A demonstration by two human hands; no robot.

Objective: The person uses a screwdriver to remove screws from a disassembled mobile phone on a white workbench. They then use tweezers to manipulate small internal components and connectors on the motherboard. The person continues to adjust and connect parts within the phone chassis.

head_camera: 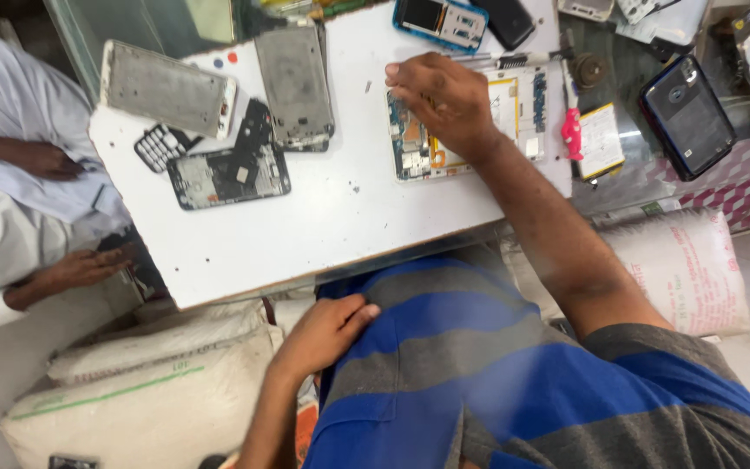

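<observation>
My right hand (441,97) rests, fingers curled, on an opened phone (417,156) with its back off, showing a blue circuit board and a yellow-edged battery, on the white board (323,234). I cannot tell whether it grips anything. My left hand (327,330) lies below the board's front edge, fingers flat against my blue and grey striped shirt, holding nothing.
Two grey phone frames (167,87) (295,82), a keypad (160,146) and a dark open phone (229,176) lie on the board's left. A red-handled tool (571,130), a battery (601,139) and a black phone (687,117) sit right. Another person in white (19,174) sits left. White sacks (141,382) lie below.
</observation>
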